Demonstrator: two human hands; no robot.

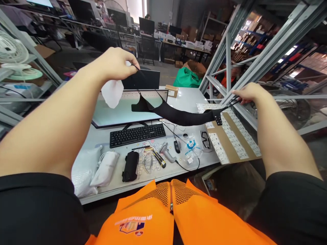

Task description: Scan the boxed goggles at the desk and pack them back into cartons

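Note:
A black bra (184,115) hangs stretched in the air above the desk, in front of the monitor. My left hand (117,64) is closed, pinching one thin strap up high. Out to the right, my right hand (247,93) grips the other strap, its fingers partly hidden. Hook-and-eye fastenings show at the bra's right end. Just below my left hand is a white, thin-looking piece (112,93); whether that hand holds it, I cannot tell. Beneath the bra lie a black keyboard (138,135) and a mouse (177,146).
On the desk are a barcode scanner (167,152), a box cutter (158,159), a black pouch (130,166), white wrapped packages (104,168) and a clear plastic bag (190,149). A cardboard sheet with labels (232,136) lies right. Metal shelf posts (230,54) rise at the right.

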